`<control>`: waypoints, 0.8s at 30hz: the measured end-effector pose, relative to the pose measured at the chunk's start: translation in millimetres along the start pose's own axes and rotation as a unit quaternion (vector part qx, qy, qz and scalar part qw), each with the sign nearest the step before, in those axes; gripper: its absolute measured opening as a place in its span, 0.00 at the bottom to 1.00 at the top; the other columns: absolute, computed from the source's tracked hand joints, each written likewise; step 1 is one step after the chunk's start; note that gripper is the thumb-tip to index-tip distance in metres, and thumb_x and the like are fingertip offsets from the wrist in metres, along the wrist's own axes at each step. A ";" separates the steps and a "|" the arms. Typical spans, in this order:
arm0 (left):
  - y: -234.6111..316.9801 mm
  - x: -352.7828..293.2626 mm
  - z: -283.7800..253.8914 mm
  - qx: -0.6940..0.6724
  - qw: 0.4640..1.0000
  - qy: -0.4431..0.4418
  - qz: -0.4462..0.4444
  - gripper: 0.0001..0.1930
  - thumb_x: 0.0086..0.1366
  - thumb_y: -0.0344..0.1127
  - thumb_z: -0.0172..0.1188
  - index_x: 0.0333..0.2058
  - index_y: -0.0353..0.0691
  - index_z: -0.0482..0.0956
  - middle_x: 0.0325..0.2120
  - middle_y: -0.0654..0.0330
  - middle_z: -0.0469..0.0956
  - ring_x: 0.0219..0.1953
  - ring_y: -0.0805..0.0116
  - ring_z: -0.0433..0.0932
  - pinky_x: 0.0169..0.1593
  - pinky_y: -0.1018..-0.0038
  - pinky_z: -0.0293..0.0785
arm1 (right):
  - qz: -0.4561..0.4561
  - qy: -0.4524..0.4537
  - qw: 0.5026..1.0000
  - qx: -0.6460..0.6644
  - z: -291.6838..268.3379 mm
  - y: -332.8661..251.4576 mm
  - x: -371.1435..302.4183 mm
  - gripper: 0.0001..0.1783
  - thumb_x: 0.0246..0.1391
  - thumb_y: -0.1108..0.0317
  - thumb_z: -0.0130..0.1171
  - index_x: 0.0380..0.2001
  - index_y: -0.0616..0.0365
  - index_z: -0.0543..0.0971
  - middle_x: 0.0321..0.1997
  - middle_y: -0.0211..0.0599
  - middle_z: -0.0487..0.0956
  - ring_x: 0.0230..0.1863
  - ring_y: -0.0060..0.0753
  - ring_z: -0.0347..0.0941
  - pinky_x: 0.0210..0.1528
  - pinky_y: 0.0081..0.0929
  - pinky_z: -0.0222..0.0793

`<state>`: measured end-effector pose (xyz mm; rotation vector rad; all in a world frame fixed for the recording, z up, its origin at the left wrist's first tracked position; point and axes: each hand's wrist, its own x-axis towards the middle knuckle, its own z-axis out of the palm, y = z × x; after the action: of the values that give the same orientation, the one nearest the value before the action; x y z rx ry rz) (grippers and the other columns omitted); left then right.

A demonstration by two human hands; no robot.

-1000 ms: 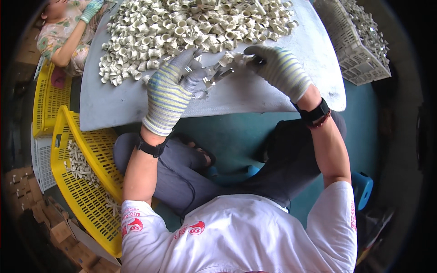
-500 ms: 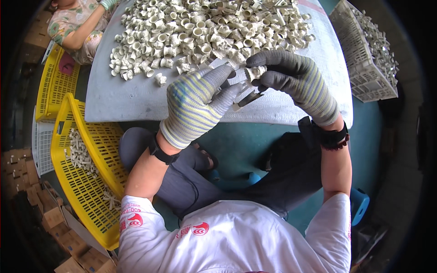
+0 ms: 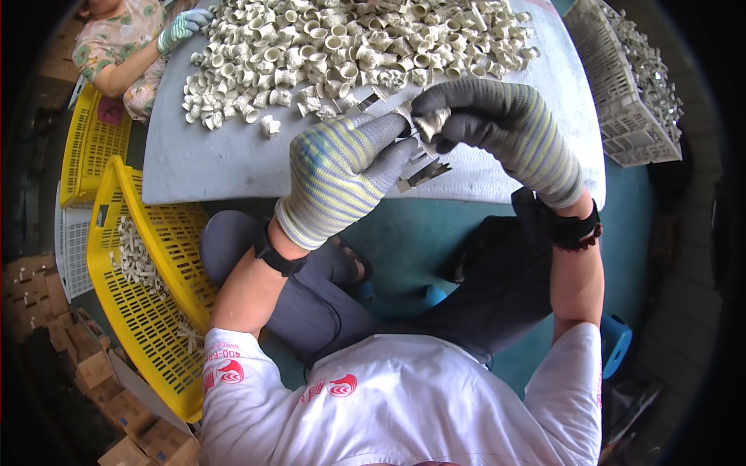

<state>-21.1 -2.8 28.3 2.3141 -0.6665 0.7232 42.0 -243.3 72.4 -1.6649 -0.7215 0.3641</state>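
Both my hands wear grey-fingered gloves with yellow and grey stripes, and they meet above the table's near edge. My right hand [image 3: 517, 132] pinches a small off-white flared fitting [image 3: 432, 125] between thumb and fingers. Close to it, the fingertips of my left hand [image 3: 336, 172] are pressed together on a thin metal piece, mostly hidden. Below the fingertips, small shiny metal strips [image 3: 423, 175] show at the table edge; I cannot tell whether they lie there or hang from my grip. Ahead of both hands spreads a large pile of similar off-white fittings [image 3: 311, 58].
The pile lies on a table with a pale cover [image 3: 233, 171]. On the left stand yellow plastic baskets [image 3: 144, 311], one holding off-white pieces. A white crate [image 3: 633, 128] of metal parts is at the right. A co-worker's gloved hand [image 3: 184, 29] reaches to the pile's far left.
The fitting in my right hand has turned and tilted, closer to my left fingertips. At the far left, the co-worker's gloved hand has moved onto the table beside the pile.
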 end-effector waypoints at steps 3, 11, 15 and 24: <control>2.6 1.3 4.2 -0.020 1.000 0.008 -0.004 0.13 0.59 0.33 0.76 0.41 0.36 0.87 0.34 0.54 0.86 0.36 0.54 0.84 0.41 0.65 0.79 | 0.003 0.004 1.000 -0.029 2.5 -0.3 -2.2 0.13 0.63 0.76 0.65 0.51 0.58 0.85 0.40 0.30 0.88 0.42 0.20 0.82 0.49 0.24 0.80; -1.0 14.6 3.1 -0.100 0.994 0.025 -0.032 0.13 0.60 0.36 0.74 0.41 0.37 0.87 0.34 0.52 0.85 0.37 0.53 0.84 0.41 0.64 0.79 | 0.007 0.045 0.999 -0.011 -2.3 6.8 -5.6 0.15 0.64 0.77 0.63 0.53 0.57 0.85 0.36 0.32 0.87 0.39 0.20 0.83 0.46 0.24 0.80; 2.4 4.0 3.6 -0.010 1.000 0.003 -0.026 0.11 0.62 0.34 0.72 0.41 0.38 0.86 0.36 0.51 0.84 0.36 0.51 0.83 0.40 0.64 0.79 | 0.002 0.053 0.998 -0.031 2.7 6.5 -4.2 0.15 0.63 0.78 0.62 0.51 0.57 0.85 0.34 0.33 0.87 0.37 0.20 0.83 0.43 0.24 0.81; 9.0 5.8 10.7 0.005 1.000 0.012 -0.017 0.14 0.60 0.36 0.75 0.41 0.36 0.85 0.39 0.52 0.83 0.37 0.55 0.83 0.40 0.65 0.79 | -0.030 0.076 0.988 -0.129 16.0 11.6 -0.7 0.12 0.62 0.72 0.64 0.49 0.56 0.86 0.32 0.35 0.87 0.32 0.21 0.82 0.39 0.26 0.79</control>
<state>-18.9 -17.8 28.5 2.3168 -0.6131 0.7403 34.9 -232.5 57.5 -1.8870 -0.7264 0.1008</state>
